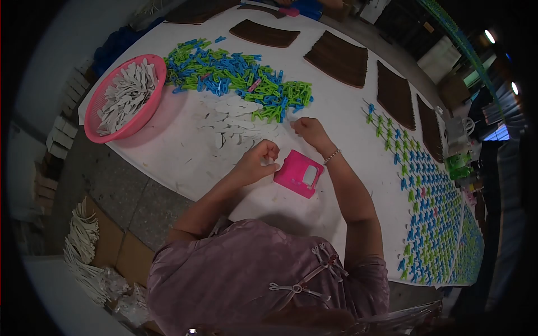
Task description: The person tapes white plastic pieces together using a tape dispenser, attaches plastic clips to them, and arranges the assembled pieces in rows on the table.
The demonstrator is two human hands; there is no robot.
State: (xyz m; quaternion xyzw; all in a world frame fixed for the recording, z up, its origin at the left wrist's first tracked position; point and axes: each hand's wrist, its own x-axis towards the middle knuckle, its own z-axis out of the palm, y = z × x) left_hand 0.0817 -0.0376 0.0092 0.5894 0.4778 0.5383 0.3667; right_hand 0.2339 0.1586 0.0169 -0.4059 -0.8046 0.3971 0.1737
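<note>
My left hand [259,161] is beside a bright pink plastic block [292,174] with a pale opening. Its fingers are curled, the thumb stands apart from them, and I see nothing between. Just beyond the block, my right hand [310,133] is closed, its fingertips pinched near the clothespin pile; what they hold, if anything, is too small to make out. Flat white pieces [231,124] lie scattered in front of my hands. Behind them spreads a heap of green and blue clothespins [238,75], with a few pink ones among them.
At the left, a pink basket [158,92] holds more white pieces. Several dark brown mats [339,60] lie along the far table edge. Rows of green and blue clothespins [428,218] cover the right side. Bundles of white strips [83,238] are on the floor at left.
</note>
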